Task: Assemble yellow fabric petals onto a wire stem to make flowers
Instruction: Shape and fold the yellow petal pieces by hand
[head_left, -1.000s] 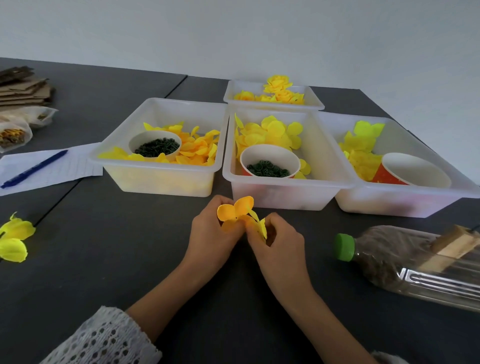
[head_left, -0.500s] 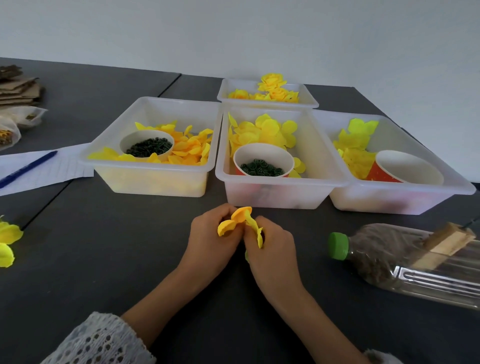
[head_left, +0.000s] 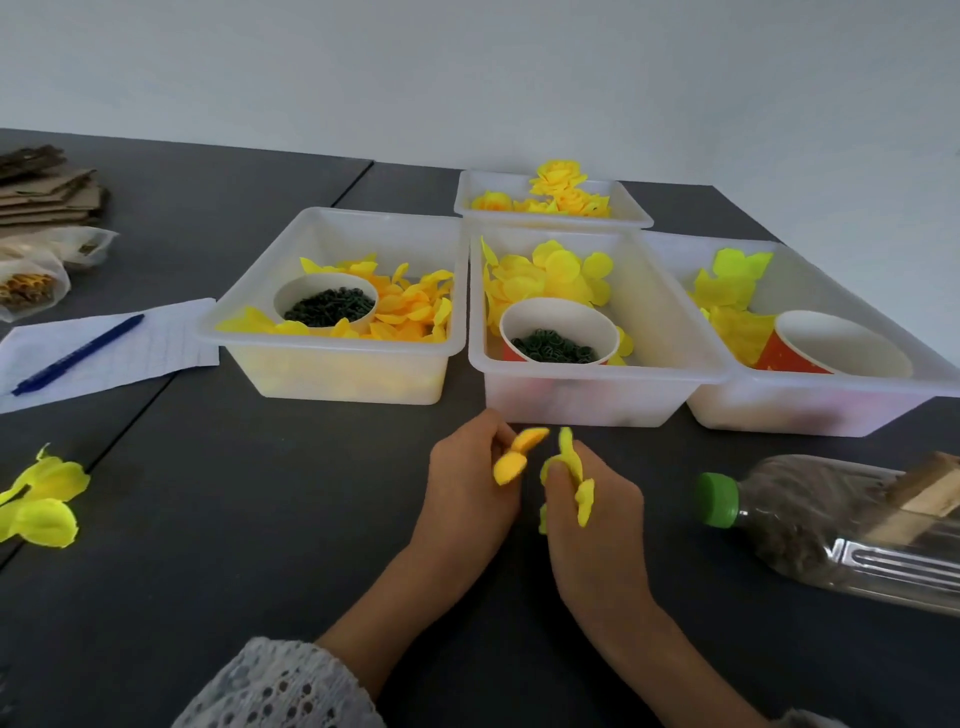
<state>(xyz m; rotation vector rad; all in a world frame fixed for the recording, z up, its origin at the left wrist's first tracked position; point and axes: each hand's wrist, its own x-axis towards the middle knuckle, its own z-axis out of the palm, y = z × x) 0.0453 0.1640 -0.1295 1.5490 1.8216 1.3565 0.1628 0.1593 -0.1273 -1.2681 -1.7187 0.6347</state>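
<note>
Petals in both hands, head view: my left hand (head_left: 470, 483) pinches an orange-yellow petal piece (head_left: 517, 456), my right hand (head_left: 592, 512) is curled round a paler yellow petal cluster (head_left: 575, 475) (stem not visible, hidden in the fist if there). Both hover just above the dark table (head_left: 234, 519), near the middle bin (head_left: 576, 387), hands close but apart. Left bin (head_left: 337, 369) holds petals and a cup of green rings (head_left: 327, 306). Bottle (head_left: 831, 525) lies to my right.
</note>
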